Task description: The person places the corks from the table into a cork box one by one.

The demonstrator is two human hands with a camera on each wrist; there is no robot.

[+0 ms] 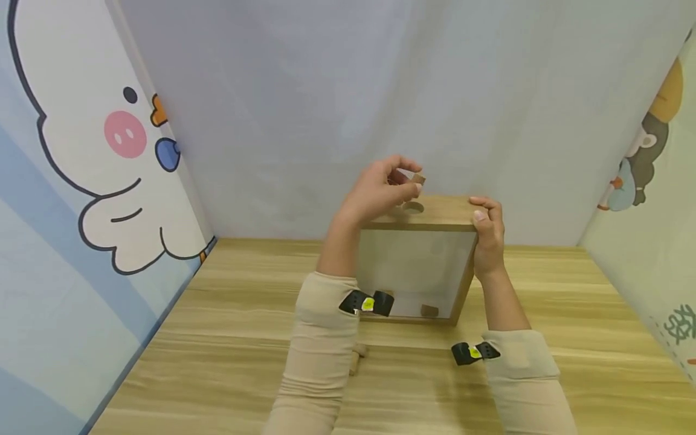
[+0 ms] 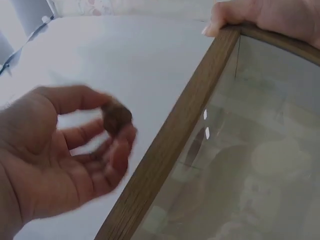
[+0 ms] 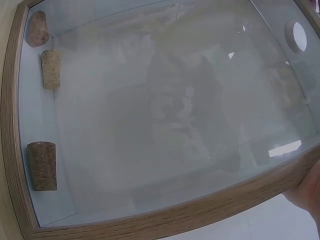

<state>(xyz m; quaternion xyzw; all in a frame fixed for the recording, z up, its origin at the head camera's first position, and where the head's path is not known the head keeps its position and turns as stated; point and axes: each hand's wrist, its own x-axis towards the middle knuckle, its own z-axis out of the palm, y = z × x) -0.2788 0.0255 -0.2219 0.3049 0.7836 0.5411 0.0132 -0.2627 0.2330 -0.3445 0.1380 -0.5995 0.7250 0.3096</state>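
Note:
A shadow-box frame (image 1: 446,211) of wood with a clear front stands upright on the table. My left hand (image 1: 377,190) pinches a cork (image 2: 116,117) between thumb and fingers, close above the round hole (image 1: 413,207) in the frame's top edge. At the top right corner, my right hand (image 1: 489,238) grips the frame, thumb toward the front and fingers over the top. Inside, along the bottom, lie a dark cork (image 3: 42,166), a paler cork (image 3: 50,69) and a reddish cork (image 3: 39,29).
Loose corks (image 1: 354,359) lie on the wood-grain table (image 1: 244,362) in front of the frame, partly hidden by the left sleeve. A pale curtain (image 1: 304,121) hangs behind the table, with cartoon-printed panels (image 1: 70,151) at the sides.

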